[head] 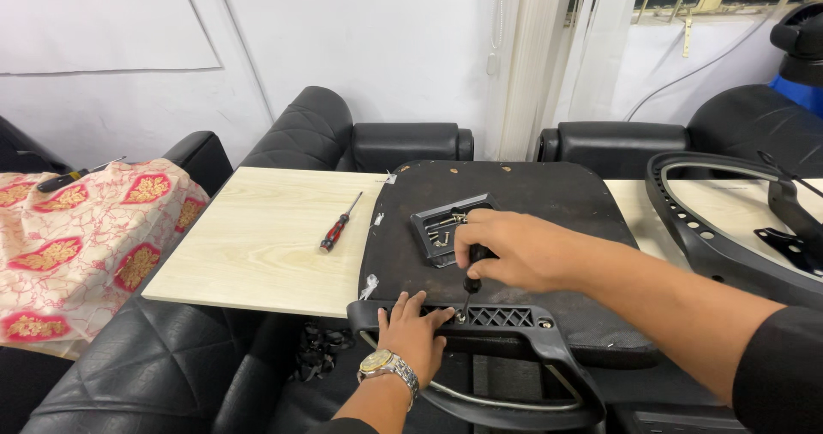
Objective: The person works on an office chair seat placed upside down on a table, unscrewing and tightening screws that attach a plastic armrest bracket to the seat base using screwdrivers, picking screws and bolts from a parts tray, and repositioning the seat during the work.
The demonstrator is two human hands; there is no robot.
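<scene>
Left hand [411, 327] flat, fingers spread, pressing black plastic bracket [506, 318] at near edge of upturned seat base [549, 202]. Right hand [514, 250] closed around screwdriver [470, 284], tip on bracket screw. Small screw tray [429, 228] behind. Red-handled screwdriver [339, 224] lies farther left on tabletop [257, 237].

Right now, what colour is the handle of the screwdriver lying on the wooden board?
Red and black; the screwdriver lies on the pale wooden board, seen in the head view.

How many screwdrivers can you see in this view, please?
3: one in the right hand at the chair bracket, a red-handled screwdriver on the wooden board, another on the patterned cloth.
</scene>
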